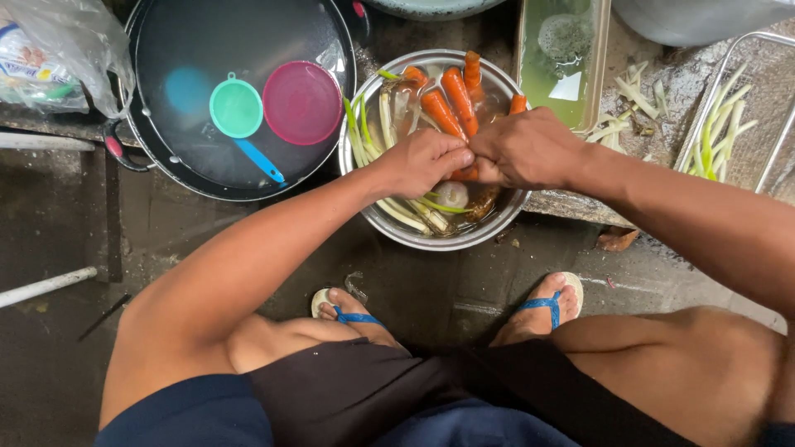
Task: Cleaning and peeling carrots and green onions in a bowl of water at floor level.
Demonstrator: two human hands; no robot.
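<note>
Both hands are working over the bowl (389,217), a round metal one w/ murky water, sitting on the floor betw. the person's feet & the low worktop (571,207).

Left hand (424,161) is curling shut, fingers folded in, thumb & fingertips pinching an orange carrot (465,173) just above the bowl's middle. Right hand (523,149) is closing into a loose fist right against the left, knuckles up, gripping the same carrot; can't tell how much of it is inside the fist. The two hands are touching at the fingertips.

More carrots (443,112) are lying in the bowl's far half, tips poking past the rim. Green onions (364,136) are leaning along the bowl's left side, white ends trailing to the near edge. A pale round bulb (452,194) is floating just below the hands.

Left of the bowl, touching its rim: a black pan (157,124) w/ water, holding a teal strainer (237,108) & a pink lid (302,103). Right of the bowl: a green tray (590,91), then a wire basket (729,66) w/ more onion stalks. Trimmings (633,95) are lying betw. tray & basket.
</note>
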